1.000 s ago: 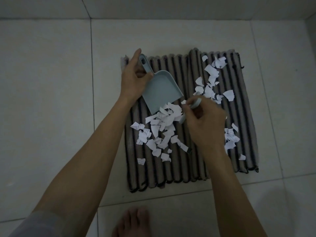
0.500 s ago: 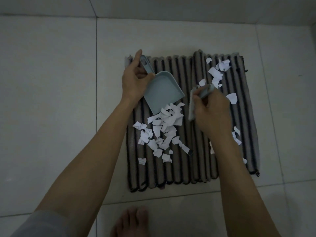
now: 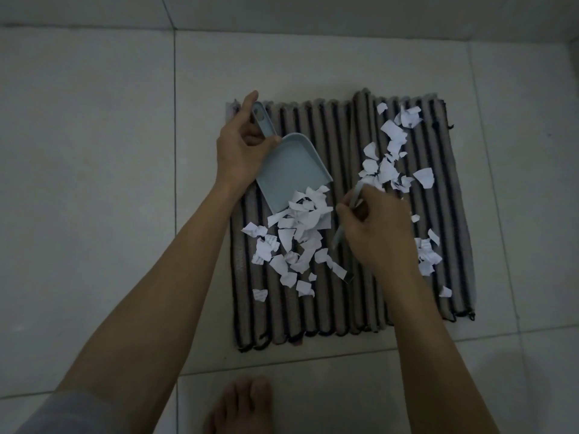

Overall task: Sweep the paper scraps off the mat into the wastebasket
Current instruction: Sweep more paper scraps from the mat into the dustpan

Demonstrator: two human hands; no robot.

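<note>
Here the left hand (image 3: 241, 151) grips the pale blue plastic dustpan (image 3: 291, 170) by its handle, lip down on the striped woven mat (image 3: 341, 296) to catch the torn white paper scraps (image 3: 297, 233) — while the right hand (image 3: 376, 230), curled round a small blue brush (image 3: 355, 195), stands beside the heap to push it in.

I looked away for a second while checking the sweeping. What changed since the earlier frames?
The right hand, gripping the small brush, swung up toward the far scraps, then came back beside the scrap pile. The left hand kept the dustpan in place on the mat.

Right hand (image 3: 377, 228) with brush (image 3: 355, 195) back down from the far scraps (image 3: 393, 151), nearer the dustpan (image 3: 289, 170).
</note>
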